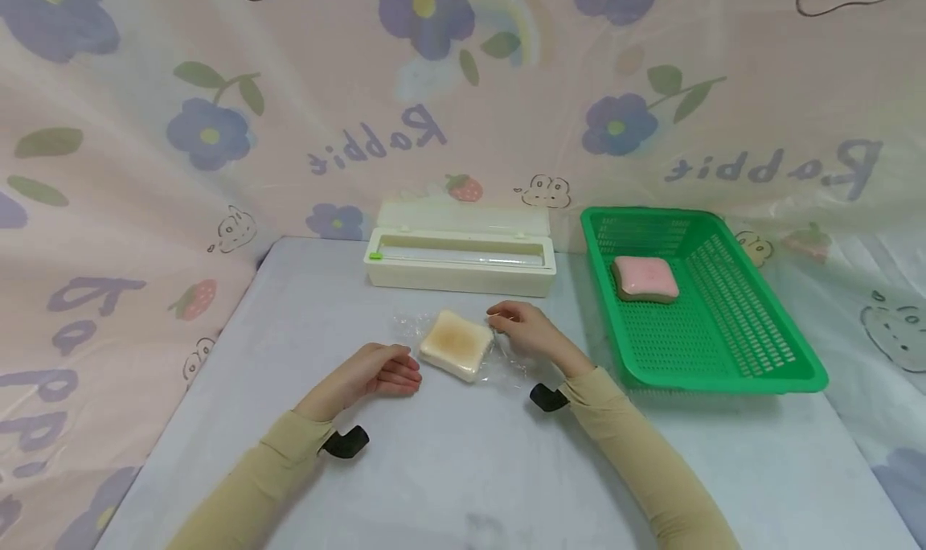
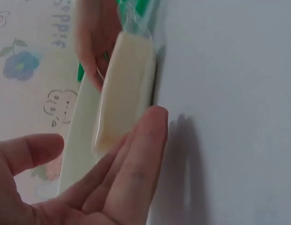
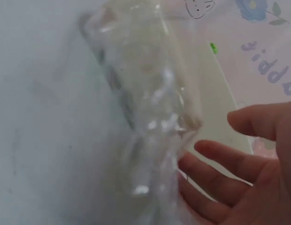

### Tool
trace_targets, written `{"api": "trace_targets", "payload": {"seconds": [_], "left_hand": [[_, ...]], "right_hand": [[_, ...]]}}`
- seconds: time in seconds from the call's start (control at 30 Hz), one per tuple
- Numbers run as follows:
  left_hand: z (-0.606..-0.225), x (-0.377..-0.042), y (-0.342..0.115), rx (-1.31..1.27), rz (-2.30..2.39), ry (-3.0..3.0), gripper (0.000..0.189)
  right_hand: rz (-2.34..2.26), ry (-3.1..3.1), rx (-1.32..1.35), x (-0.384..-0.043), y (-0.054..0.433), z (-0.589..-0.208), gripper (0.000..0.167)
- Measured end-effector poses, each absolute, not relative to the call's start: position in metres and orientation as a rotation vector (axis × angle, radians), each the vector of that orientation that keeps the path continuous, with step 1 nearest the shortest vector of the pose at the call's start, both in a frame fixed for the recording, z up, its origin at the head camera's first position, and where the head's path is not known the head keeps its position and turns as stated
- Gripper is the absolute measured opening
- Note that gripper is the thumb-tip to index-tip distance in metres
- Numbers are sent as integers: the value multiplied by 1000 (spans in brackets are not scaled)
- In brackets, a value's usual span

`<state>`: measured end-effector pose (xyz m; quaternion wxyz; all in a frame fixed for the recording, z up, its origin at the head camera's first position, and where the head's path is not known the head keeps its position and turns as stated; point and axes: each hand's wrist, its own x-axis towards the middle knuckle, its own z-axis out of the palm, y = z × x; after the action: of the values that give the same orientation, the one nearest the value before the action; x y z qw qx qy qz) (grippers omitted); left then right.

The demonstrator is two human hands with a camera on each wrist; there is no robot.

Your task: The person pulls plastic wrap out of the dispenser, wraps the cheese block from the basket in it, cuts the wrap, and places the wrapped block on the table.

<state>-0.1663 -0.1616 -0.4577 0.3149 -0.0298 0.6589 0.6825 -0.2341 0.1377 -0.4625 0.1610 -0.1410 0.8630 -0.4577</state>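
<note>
A bread slice (image 1: 456, 342) with a browned middle lies on the table, wrapped in clear film (image 1: 502, 367) whose loose ends stick out on both sides. Left of it my left hand (image 1: 379, 371) is held sideways, fingers loosely extended and holding nothing. In the left wrist view its fingertips (image 2: 152, 124) overlap the near end of the bread slice (image 2: 126, 79). My right hand (image 1: 528, 327) is at the slice's right side. Seen from the right wrist, thumb and fingers are apart, and the fingers (image 3: 216, 180) lie right against the crumpled film (image 3: 157, 183).
Behind the bread stands a white film dispenser box (image 1: 459, 279) with its lid raised and a green slider (image 1: 375, 256) at the left. To the right, a green plastic basket (image 1: 723, 349) holds a pink-topped slice (image 1: 646, 279). A printed cloth (image 1: 499, 132) hangs behind the table.
</note>
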Motion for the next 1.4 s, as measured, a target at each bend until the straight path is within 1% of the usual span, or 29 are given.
{"api": "trace_targets", "payload": {"seconds": [0.17, 0.3, 0.47, 0.67, 0.73, 0.8, 0.83, 0.93, 1.0, 1.07, 1.23, 1.4], "left_hand": [[-461, -165, -148, -134, 1814, 1686, 44], [-460, -167, -141, -74, 1814, 1707, 41], [-459, -176, -132, 31, 1832, 1762, 36], [-464, -191, -123, -43, 1836, 1771, 35], [-466, -195, -121, -49, 1823, 1763, 34], [-468, -199, -121, -48, 1814, 1751, 34], [-469, -200, -121, -42, 1813, 1744, 34], [-471, -203, -122, -41, 1814, 1730, 36], [-472, -205, -123, -43, 1818, 1719, 37], [-472, -206, -124, -36, 1814, 1720, 39], [-472, -206, -126, 3, 1799, 1743, 41], [-472, -206, -125, -4, 1791, 1744, 39]], "right_hand": [[-1464, 2193, -385, -235, 141, -464, 38], [-1528, 2077, -378, -224, 149, -467, 40], [-1577, 1941, -375, -203, 154, -466, 37], [-1564, 2018, -466, -183, 159, -470, 32], [-1512, 2176, -591, -177, 163, -470, 28], [-1385, 2390, -790, -172, 168, -469, 27], [-1294, 2500, -915, -170, 169, -468, 29], [-942, 2749, -1327, -165, 171, -465, 44], [-724, 2796, -1565, -161, 168, -462, 52], [-505, 2791, -1763, -158, 163, -461, 57], [-77, 2742, -2012, -148, 148, -460, 60], [78, 2683, -2156, -143, 132, -462, 61]]}}
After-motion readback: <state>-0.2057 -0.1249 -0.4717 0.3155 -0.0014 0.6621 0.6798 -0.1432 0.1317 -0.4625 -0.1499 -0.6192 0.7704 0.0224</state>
